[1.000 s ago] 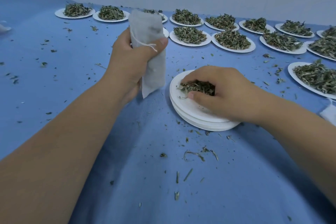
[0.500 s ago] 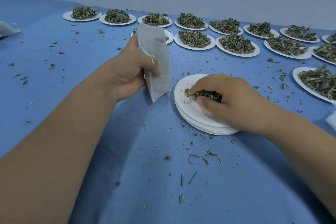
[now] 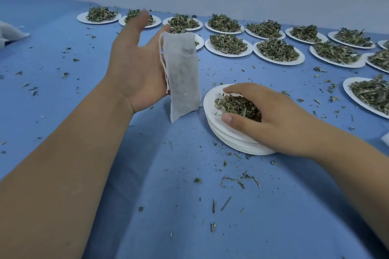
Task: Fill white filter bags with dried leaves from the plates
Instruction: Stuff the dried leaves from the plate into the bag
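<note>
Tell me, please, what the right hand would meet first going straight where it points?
Gripping dried green leaves, it probably meets the white fabric filter bag against the left hand; depth unclear.

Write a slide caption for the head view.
Left hand with a white bag; right hand gathers dried leaves on stacked plates.

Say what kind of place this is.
Probably a small hand-packing station for herbal tea: rows of plates each holding a portion of dried leaves, a white drawstring filter bag, and a blue table strewn with leaf bits.
</note>
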